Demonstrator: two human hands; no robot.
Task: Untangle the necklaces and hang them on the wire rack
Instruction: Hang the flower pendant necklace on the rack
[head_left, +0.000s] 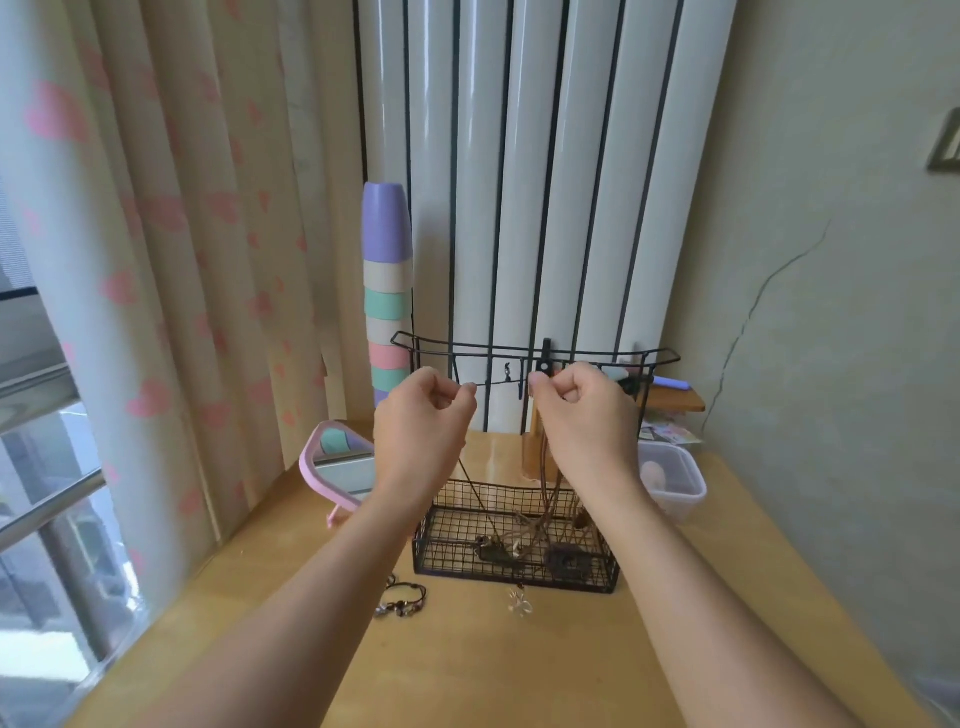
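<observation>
A black wire rack (530, 351) stands on the wooden table, with a mesh basket (514, 556) at its base. My left hand (423, 415) and my right hand (582, 410) are raised in front of the rack's hook bar, each pinching an end of a thin dark necklace cord (498, 383) stretched taut between them. Its loop hangs down from both hands into the basket. Brown cords (550, 499) also hang from the rack, with pendants lying on the basket floor. A beaded necklace (402, 600) and a small clear charm (519, 605) lie on the table in front of the basket.
A pink-framed mirror (337, 467) leans at the left of the rack. A tall stack of pastel cups (387, 291) stands behind it. A clear plastic box (672, 480) sits at the right, a small wooden shelf (675, 397) behind. Curtain left, wall right.
</observation>
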